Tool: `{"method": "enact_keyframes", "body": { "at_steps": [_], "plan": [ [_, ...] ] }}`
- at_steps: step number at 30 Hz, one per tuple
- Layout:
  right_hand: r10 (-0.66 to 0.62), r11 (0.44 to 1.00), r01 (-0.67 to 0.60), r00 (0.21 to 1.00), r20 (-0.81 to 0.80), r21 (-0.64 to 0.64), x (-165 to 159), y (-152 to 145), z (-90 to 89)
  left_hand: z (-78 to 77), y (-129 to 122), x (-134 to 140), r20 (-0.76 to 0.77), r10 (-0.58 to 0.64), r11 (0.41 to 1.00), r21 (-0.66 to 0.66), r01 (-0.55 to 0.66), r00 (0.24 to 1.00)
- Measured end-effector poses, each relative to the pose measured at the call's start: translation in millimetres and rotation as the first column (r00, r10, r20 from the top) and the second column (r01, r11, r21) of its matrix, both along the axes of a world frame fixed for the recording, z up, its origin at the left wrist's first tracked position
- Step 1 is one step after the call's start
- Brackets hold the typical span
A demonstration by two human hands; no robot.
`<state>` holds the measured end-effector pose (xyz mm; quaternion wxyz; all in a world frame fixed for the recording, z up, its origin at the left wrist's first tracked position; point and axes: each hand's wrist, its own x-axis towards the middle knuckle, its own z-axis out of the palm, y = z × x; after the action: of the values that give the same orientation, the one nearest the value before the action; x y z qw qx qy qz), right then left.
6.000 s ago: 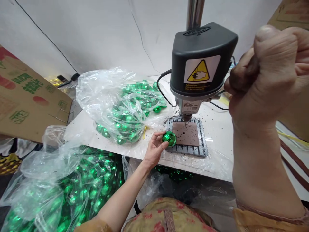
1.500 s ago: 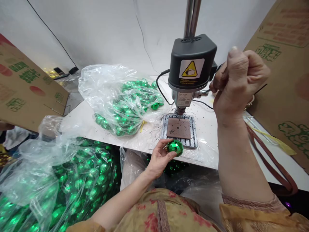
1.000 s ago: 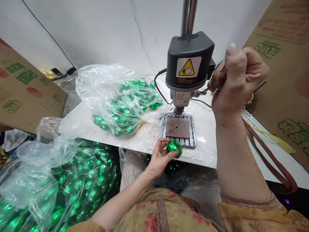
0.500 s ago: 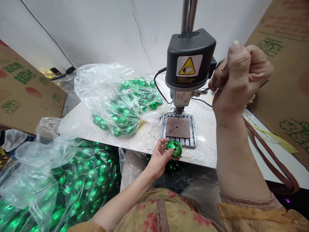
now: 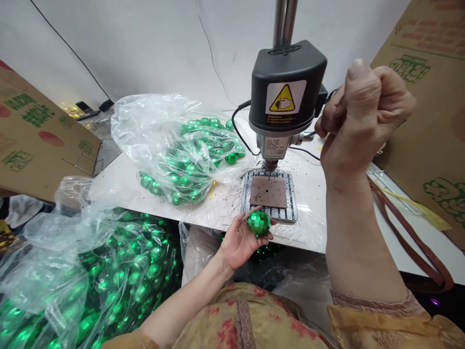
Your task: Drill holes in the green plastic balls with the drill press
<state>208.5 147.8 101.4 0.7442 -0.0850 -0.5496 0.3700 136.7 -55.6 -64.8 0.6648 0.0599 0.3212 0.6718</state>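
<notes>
A white table carries a drill press, with dark shavings scattered around it. Left of the drill press lies a clear bag of green faceted balls; in front, clear film; to the right, a brown strap, perhaps only partly on the table.

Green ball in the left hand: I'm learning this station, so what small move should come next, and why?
Probably firm up the grip of the left hand on the green ball: it looks loosely held, its camera-facing side uncovered. It is in front of the brown pad, not under the chuck, and the right hand is closed at the lever.
</notes>
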Motion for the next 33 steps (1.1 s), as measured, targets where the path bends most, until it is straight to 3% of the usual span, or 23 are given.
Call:
{"method": "enact_keyframes", "body": {
  "at_steps": [6, 15, 33],
  "plan": [
    [-0.018, 1.0, 0.018, 1.0, 0.002, 0.0, -0.9, -0.2, 0.5, -0.4, -0.6, -1.7, 0.087, 0.042, 0.997, -0.061, -0.037, 0.995],
    [-0.014, 1.0, 0.014, 1.0, 0.002, -0.017, 0.0, -1.1, -0.1, 0.0, 0.2, -2.7, 0.151, -0.022, 0.999, -0.026, 0.026, 0.988],
    [0.003, 1.0, -0.003, 1.0, -0.006, 0.002, 0.3, -1.0, -1.9, -5.4, 1.7, -0.3, 0.074, -0.066, 0.995, 0.084, 0.059, 0.995]
  ]
}}
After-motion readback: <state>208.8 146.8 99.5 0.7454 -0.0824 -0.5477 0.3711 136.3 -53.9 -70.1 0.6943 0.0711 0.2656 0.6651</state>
